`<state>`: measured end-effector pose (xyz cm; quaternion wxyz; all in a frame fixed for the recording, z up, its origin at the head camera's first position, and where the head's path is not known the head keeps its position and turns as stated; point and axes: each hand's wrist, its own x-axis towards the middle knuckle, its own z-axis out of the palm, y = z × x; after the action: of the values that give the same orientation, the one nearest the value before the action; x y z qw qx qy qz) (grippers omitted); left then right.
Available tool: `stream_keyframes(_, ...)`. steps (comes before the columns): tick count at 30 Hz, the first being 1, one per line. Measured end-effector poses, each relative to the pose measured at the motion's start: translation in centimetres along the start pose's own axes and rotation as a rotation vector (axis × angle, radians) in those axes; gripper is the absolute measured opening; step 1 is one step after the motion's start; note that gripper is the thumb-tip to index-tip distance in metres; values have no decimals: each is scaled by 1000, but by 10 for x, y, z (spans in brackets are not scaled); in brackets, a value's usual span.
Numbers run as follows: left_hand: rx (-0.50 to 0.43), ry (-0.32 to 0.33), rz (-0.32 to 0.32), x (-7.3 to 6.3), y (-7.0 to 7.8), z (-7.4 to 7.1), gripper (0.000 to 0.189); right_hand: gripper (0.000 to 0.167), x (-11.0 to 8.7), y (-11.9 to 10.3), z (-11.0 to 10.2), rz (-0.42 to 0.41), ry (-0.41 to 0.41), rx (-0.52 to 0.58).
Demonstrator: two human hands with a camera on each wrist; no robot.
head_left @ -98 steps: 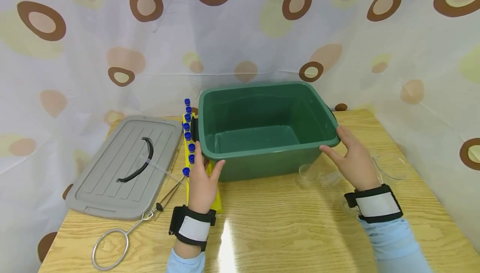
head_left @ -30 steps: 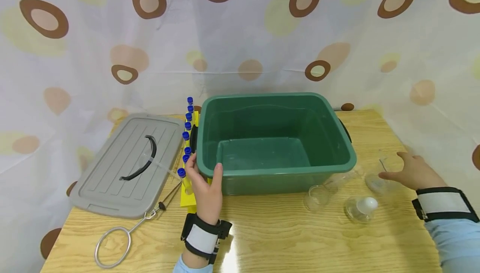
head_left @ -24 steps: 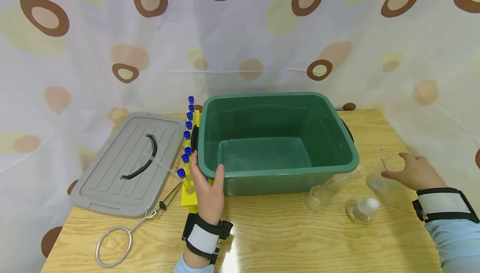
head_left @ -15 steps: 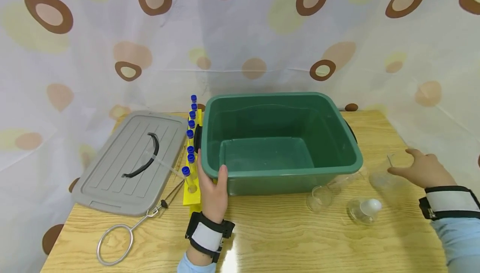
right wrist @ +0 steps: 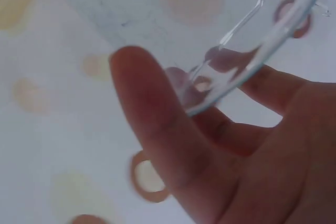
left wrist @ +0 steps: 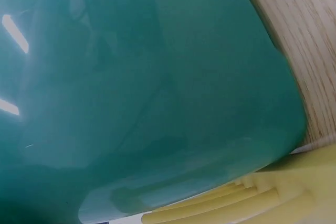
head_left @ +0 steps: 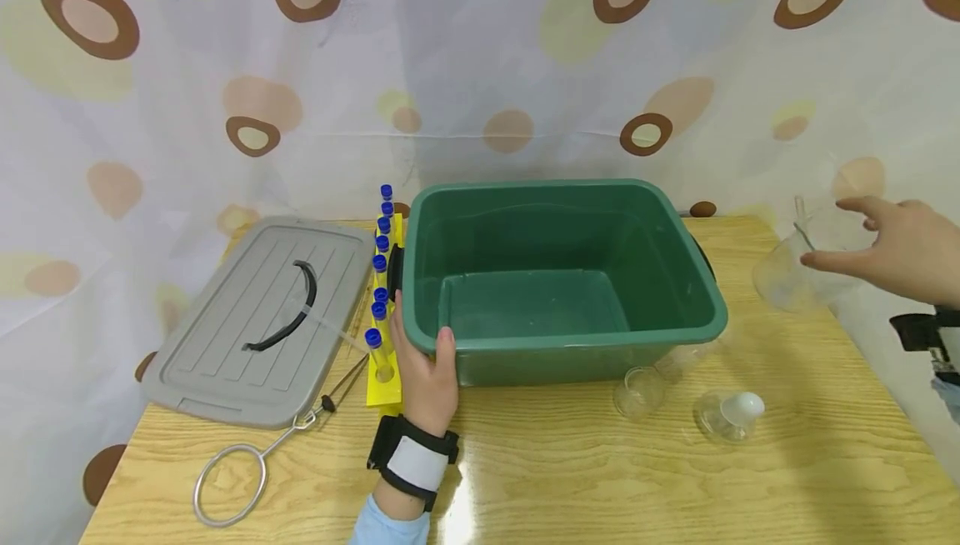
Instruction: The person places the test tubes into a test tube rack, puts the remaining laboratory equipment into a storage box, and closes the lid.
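In the head view my left hand (head_left: 431,382) grips the near left corner of the open green storage bin (head_left: 555,362), thumb on the rim and fingers along its side. The bin's smooth wall (left wrist: 157,87) fills most of the left wrist view. At far right, my right hand (head_left: 896,245) holds a clear glass beaker (head_left: 783,282) raised off the table and tilted. In the right wrist view the thumb (right wrist: 157,108) lies along the beaker's outside, fingers on its far side. A thin glass rod (right wrist: 244,22) leans inside the beaker.
A yellow rack (head_left: 385,393) of blue-capped test tubes stands left of the bin. Farther left lie a grey lid (head_left: 217,345) with a black handle and a metal ring with a rod (head_left: 262,478). Right of the bin sit a small glass beaker (head_left: 639,393) and a glass bottle with a white cap (head_left: 738,412).
My right hand let go of the bin's right corner, reached right to the beaker and has lifted it with the rod. My left hand stays at the bin, which sits closer than at first.
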<state>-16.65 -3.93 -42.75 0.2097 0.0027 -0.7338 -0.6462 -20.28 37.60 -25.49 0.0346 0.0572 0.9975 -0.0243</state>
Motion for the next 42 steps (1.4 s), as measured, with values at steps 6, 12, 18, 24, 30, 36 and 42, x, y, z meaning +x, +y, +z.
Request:
stream_keyframes(6,46,34,23,2,0,2,74,89,10,-51,-40,-163,-24,-15)
stream_keyframes(12,59,41,16,3,2,4,73,89,19,-105,-59,-315,-102,-30)
stream_keyframes(18,57,49,18,2,2,10,72,84,28,-154,-55,-456,-163,14)
stream_keyframes(24,70,49,26,0,6,17,74,80,39,-194,-34,-547,-206,12)
stream_keyframes(30,76,54,33,-2,9,23,74,73,48,-223,-4,-575,-240,0)
stream_keyframes(36,79,50,31,-7,9,29,74,73,62,-242,34,-610,-230,-71)
stream_keyframes(42,59,15,45,-12,12,35,74,78,69,-254,63,-618,-232,-148)
